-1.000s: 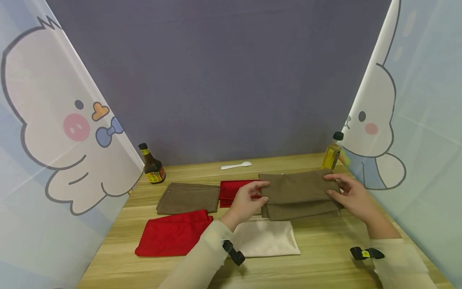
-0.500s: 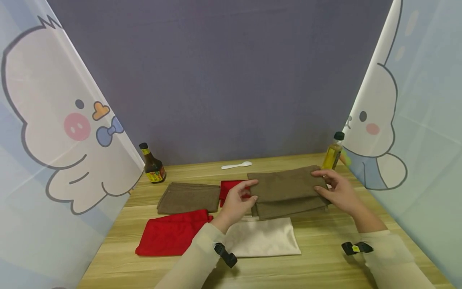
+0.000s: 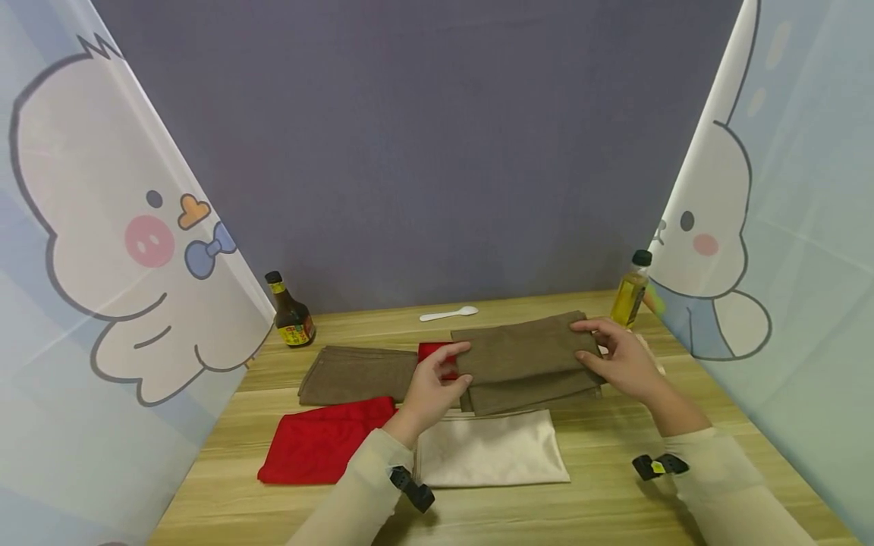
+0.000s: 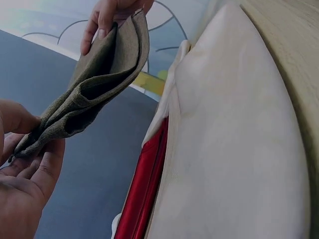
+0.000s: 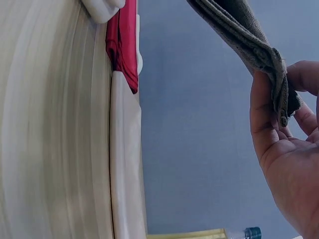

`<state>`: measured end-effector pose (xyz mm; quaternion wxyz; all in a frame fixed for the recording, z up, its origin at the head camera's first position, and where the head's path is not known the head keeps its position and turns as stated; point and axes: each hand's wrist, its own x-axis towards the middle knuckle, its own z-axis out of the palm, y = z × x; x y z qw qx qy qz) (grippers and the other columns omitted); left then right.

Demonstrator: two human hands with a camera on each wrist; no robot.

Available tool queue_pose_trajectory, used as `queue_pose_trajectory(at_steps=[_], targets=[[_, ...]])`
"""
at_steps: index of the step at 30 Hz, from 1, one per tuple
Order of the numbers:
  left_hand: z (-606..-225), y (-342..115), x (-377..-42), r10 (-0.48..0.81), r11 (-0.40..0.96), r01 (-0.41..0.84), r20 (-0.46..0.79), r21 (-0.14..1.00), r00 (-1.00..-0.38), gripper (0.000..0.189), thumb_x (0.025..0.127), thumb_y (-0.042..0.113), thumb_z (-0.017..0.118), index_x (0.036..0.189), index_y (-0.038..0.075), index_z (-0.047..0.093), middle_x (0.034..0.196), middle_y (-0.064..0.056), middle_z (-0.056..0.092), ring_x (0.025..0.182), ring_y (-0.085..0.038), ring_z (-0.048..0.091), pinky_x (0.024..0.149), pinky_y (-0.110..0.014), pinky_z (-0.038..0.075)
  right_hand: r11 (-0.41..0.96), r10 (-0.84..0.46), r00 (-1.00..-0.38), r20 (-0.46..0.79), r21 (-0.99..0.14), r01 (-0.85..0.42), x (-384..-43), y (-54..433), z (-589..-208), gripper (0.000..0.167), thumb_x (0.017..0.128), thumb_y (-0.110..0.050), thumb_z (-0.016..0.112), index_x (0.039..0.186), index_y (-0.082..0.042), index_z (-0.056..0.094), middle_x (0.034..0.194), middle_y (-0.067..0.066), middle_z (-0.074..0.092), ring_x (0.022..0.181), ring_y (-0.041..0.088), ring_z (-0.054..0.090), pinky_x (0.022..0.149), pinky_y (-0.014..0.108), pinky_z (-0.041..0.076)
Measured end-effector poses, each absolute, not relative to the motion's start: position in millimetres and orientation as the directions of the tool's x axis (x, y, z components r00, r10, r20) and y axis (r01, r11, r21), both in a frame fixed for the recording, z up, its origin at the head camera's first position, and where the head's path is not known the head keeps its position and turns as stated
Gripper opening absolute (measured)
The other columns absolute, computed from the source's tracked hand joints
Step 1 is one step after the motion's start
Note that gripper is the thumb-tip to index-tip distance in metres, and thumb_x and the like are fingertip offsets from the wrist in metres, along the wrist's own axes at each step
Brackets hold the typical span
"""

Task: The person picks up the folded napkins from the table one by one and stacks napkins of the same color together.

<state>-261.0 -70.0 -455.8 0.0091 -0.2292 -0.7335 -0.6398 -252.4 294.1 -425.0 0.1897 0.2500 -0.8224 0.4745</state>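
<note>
A folded brown cloth (image 3: 526, 360) hangs above the table between my two hands. My left hand (image 3: 429, 390) pinches its left edge between thumb and fingers, and my right hand (image 3: 620, 365) grips the right edge the same way. Its layered folds show side-on in the left wrist view, where the brown cloth (image 4: 102, 87) droops in the middle. Below lies a folded cream cloth (image 3: 492, 451). Behind my left hand a red cloth (image 3: 429, 349) is mostly covered. Part of another pale cloth (image 3: 647, 350) peeks out beyond my right hand.
On the left lie a second brown cloth (image 3: 358, 375) and a front red cloth (image 3: 324, 444). A dark sauce bottle (image 3: 292, 315) stands back left, an oil bottle (image 3: 629, 292) back right. A white spoon (image 3: 448, 313) lies near the back edge.
Both hands have moved to the left with the brown cloth held between them. More of the pale cloth at the back right now shows. The other cloths stay where they were.
</note>
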Motion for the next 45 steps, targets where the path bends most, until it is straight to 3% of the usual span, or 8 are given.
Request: queue_pose_trajectory(at_steps=[5, 9, 13, 16, 23, 28, 34, 45], targets=[[-457.1, -81.4, -260.0, 0.32, 0.068, 0.339, 0.301, 0.938, -0.898, 0.057, 0.094, -0.004, 0.073, 0.146, 0.019, 0.062, 0.147, -0.004, 0.051, 0.068, -0.01, 0.052, 0.058, -0.021, 0.046, 0.391, -0.26, -0.814, 0.52, -0.714, -0.581, -256.7, 286.1, -427.9, 0.044, 0.093, 0.007, 0.075, 0.135, -0.001, 0.064, 0.13, 0.016, 0.058, 0.097, 0.016, 0.052, 0.058, 0.028, 0.043], [-457.7, -91.3, -260.6, 0.315, 0.068, 0.344, 0.307, 0.937, -0.898, 0.059, 0.095, -0.004, 0.073, 0.147, 0.019, 0.06, 0.144, -0.007, 0.051, 0.057, -0.008, 0.039, 0.052, -0.021, 0.04, 0.386, -0.281, -0.825, 0.49, -0.729, -0.565, -261.0, 279.7, -429.2, 0.046, 0.094, 0.003, 0.076, 0.137, -0.005, 0.063, 0.131, 0.014, 0.058, 0.088, 0.016, 0.051, 0.052, 0.028, 0.041], [-458.0, -101.1, -261.7, 0.309, 0.067, 0.344, 0.308, 0.937, -0.9, 0.06, 0.095, -0.004, 0.073, 0.148, 0.02, 0.059, 0.144, -0.008, 0.049, 0.057, -0.008, 0.038, 0.052, -0.021, 0.041, 0.376, -0.31, -0.826, 0.47, -0.738, -0.561, -264.6, 271.7, -428.2, 0.047, 0.095, 0.001, 0.076, 0.14, -0.007, 0.062, 0.133, 0.013, 0.057, 0.086, 0.018, 0.05, 0.052, 0.028, 0.041], [-457.6, -107.6, -261.7, 0.299, 0.06, 0.343, 0.311, 0.938, -0.902, 0.059, 0.096, -0.005, 0.071, 0.148, 0.02, 0.059, 0.149, -0.006, 0.047, 0.061, -0.01, 0.042, 0.055, -0.022, 0.042, 0.366, -0.332, -0.818, 0.469, -0.735, -0.57, -267.1, 264.9, -426.9, 0.049, 0.095, 0.001, 0.076, 0.141, -0.006, 0.061, 0.135, 0.013, 0.056, 0.091, 0.019, 0.051, 0.053, 0.028, 0.04], [-459.3, -122.1, -262.1, 0.251, 0.049, 0.34, 0.318, 0.939, -0.914, 0.06, 0.096, -0.008, 0.07, 0.148, 0.02, 0.059, 0.153, -0.005, 0.05, 0.097, -0.02, 0.062, 0.071, -0.025, 0.051, 0.318, -0.38, -0.798, 0.467, -0.744, -0.587, -274.3, 249.7, -428.8, 0.054, 0.093, 0.008, 0.074, 0.143, -0.003, 0.058, 0.139, 0.015, 0.053, 0.095, 0.024, 0.053, 0.054, 0.027, 0.041], [-461.8, -134.7, -263.0, 0.22, 0.055, 0.352, 0.333, 0.934, -0.917, 0.058, 0.095, -0.009, 0.07, 0.145, 0.019, 0.062, 0.147, -0.007, 0.056, 0.086, -0.018, 0.061, 0.06, -0.024, 0.045, 0.281, -0.404, -0.803, 0.438, -0.776, -0.564, -278.4, 237.8, -430.0, 0.059, 0.092, 0.013, 0.071, 0.146, -0.007, 0.057, 0.142, 0.013, 0.05, 0.103, 0.033, 0.051, 0.058, 0.027, 0.047], [-462.1, -150.0, -264.7, 0.173, 0.06, 0.379, 0.364, 0.923, -0.915, 0.05, 0.095, -0.006, 0.073, 0.14, 0.014, 0.067, 0.143, -0.008, 0.06, 0.069, -0.014, 0.048, 0.054, -0.023, 0.038, 0.26, -0.425, -0.799, 0.425, -0.788, -0.558, -281.4, 223.9, -430.6, 0.061, 0.092, 0.013, 0.071, 0.147, -0.008, 0.057, 0.142, 0.013, 0.049, 0.108, 0.036, 0.049, 0.068, 0.028, 0.053], [-471.5, -178.3, -265.5, 0.087, 0.073, 0.371, 0.365, 0.926, -0.927, 0.046, 0.096, 0.0, 0.075, 0.139, 0.011, 0.067, 0.149, -0.007, 0.057, 0.098, -0.021, 0.064, 0.078, -0.025, 0.054, 0.29, -0.419, -0.816, 0.397, -0.794, -0.535, -286.6, 195.0, -432.4, 0.057, 0.092, 0.002, 0.078, 0.144, -0.012, 0.061, 0.142, 0.009, 0.052, 0.133, 0.043, 0.052, 0.09, 0.037, 0.058]])
